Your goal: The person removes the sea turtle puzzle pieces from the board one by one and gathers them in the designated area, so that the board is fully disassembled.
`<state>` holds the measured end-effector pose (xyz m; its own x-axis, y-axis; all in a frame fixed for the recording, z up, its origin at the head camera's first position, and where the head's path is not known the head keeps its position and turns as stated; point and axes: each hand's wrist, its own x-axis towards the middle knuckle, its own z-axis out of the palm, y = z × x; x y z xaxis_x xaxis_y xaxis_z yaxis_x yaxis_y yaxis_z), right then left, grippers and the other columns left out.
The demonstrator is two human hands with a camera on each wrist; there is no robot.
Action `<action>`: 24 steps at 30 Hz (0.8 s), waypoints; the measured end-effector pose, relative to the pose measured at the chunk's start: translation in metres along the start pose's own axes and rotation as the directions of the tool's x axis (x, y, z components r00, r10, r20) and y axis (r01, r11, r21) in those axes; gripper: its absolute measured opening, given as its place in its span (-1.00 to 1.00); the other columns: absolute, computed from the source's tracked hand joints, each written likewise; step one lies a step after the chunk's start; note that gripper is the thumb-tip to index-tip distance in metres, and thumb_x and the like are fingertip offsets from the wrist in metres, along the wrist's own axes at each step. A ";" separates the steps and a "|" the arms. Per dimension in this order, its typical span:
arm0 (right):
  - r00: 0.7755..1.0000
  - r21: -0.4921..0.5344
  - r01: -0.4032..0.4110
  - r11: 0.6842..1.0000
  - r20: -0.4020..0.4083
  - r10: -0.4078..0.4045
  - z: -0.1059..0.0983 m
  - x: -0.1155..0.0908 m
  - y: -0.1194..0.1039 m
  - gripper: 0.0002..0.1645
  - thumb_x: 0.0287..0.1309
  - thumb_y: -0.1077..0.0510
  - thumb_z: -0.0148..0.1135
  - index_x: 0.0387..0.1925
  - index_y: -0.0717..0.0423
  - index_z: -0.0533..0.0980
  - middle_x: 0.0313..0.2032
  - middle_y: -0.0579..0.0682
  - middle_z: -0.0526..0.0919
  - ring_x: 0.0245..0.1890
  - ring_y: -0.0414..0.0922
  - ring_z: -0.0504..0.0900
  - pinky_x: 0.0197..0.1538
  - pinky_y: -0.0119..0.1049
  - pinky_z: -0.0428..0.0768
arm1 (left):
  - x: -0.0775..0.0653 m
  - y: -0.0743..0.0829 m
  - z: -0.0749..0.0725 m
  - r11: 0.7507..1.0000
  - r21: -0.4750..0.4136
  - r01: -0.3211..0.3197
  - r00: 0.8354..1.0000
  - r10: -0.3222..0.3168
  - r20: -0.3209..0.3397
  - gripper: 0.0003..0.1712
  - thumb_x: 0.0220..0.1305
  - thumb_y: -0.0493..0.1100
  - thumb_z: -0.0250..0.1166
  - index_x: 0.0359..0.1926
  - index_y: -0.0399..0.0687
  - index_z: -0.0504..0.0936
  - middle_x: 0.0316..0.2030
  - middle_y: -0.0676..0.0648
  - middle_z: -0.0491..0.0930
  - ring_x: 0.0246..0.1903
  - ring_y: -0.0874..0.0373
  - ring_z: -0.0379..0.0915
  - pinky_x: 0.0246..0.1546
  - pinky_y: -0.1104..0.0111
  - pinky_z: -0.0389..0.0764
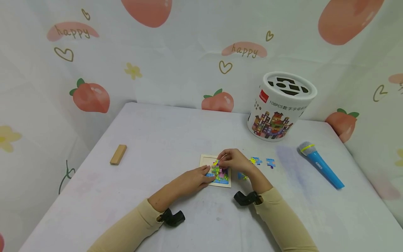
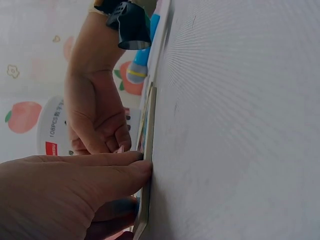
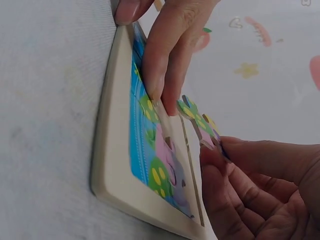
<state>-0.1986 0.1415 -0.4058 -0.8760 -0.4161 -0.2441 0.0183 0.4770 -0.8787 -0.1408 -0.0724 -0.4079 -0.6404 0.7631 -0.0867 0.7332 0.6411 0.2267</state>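
A small square jigsaw puzzle in a pale wooden frame (image 1: pixel 206 158) lies on the table. Its tray is partly filled with blue, green and pink pieces. My left hand (image 1: pixel 192 180) rests on its left side, fingertips pressing the picture and thumb (image 3: pixel 128 9) at the frame's near edge. Over the far part of the tray, my right hand (image 1: pixel 234 160) pinches a green jigsaw piece (image 3: pixel 197 117) with yellow spots between thumb and fingers. The piece is tilted, raised above the tray. Several loose pieces (image 1: pixel 270 162) lie right of the frame, some partly behind the right wrist.
At the back right stands a white bucket (image 1: pixel 277 108) with shape holes in its lid. A blue toy microphone (image 1: pixel 322 166) lies at the right, and a wooden block (image 1: pixel 118 154) at the left. A printed cloth hangs behind the table (image 1: pixel 176 129).
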 end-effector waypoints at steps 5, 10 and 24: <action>1.000 0.016 0.014 1.000 0.010 -0.014 -0.005 -0.005 -0.001 -0.75 0.16 0.25 0.21 -0.15 0.33 0.50 -0.36 0.07 0.67 -0.40 -0.22 0.64 -0.20 -0.32 0.65 | 0.000 0.000 0.001 1.000 -0.002 0.004 1.000 -0.004 -0.004 -0.59 0.35 -0.08 0.10 0.19 0.08 0.50 0.28 -0.26 0.31 0.31 -0.06 0.23 0.18 0.20 0.43; 1.000 0.035 0.023 0.999 0.013 -0.024 -0.010 -0.011 -0.001 -0.73 0.17 0.26 0.20 -0.13 0.36 0.48 -0.34 0.10 0.66 -0.35 -0.21 0.66 -0.15 -0.25 0.66 | 0.001 -0.001 0.002 1.000 0.004 0.009 1.000 -0.009 -0.009 -0.60 0.35 -0.08 0.10 0.19 0.07 0.51 0.28 -0.26 0.31 0.31 -0.05 0.23 0.17 0.21 0.44; 1.000 -0.023 -0.013 1.000 -0.016 0.013 -0.029 -0.030 0.009 -0.74 0.15 0.22 0.23 -0.15 0.30 0.50 -0.39 0.01 0.66 -0.39 -0.17 0.65 -0.17 -0.28 0.66 | -0.001 0.003 -0.003 0.998 -0.030 0.057 0.998 -0.057 0.019 -0.58 0.37 -0.06 0.07 0.22 0.10 0.47 0.31 -0.19 0.29 0.33 -0.03 0.20 0.19 0.18 0.42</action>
<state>-0.1860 0.1802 -0.3945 -0.8833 -0.3974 -0.2487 0.0188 0.5001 -0.8658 -0.1385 -0.0715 -0.4037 -0.6764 0.7270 -0.1181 0.6882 0.6810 0.2502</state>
